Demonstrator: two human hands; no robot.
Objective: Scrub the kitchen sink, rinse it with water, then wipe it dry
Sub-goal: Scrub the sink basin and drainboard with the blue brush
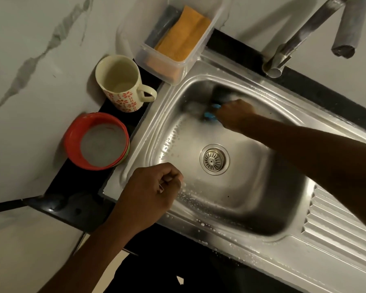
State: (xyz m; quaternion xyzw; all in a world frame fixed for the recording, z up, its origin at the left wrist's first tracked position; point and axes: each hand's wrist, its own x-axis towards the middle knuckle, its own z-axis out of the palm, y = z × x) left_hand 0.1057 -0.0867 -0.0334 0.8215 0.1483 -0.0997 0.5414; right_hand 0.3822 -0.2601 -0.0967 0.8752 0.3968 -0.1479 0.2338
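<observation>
While right hand (235, 115) grips a blue scrubber (210, 115), fingers wrapped round it, in the far-left corner of the sink (262, 208), left hand (152, 191) sits curled in a fist over the near-left rim, nothing in it. Suds and droplets on the basin walls. Mug (118, 81), bowl (95, 140) and box (167, 70) with cloth (184, 37) are on the counter (76, 187), left of sink.

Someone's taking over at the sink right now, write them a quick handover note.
Left hand: curled, holding nothing, over the sink rim, near left.
Right hand: grips the blue scrubber in the basin's far left corner.
Done: suds on the basin wall, scrubbing under way.
Left: finish scrubbing, rinse from the tap, wipe dry. An orange cloth sits in the tub by that corner.
</observation>
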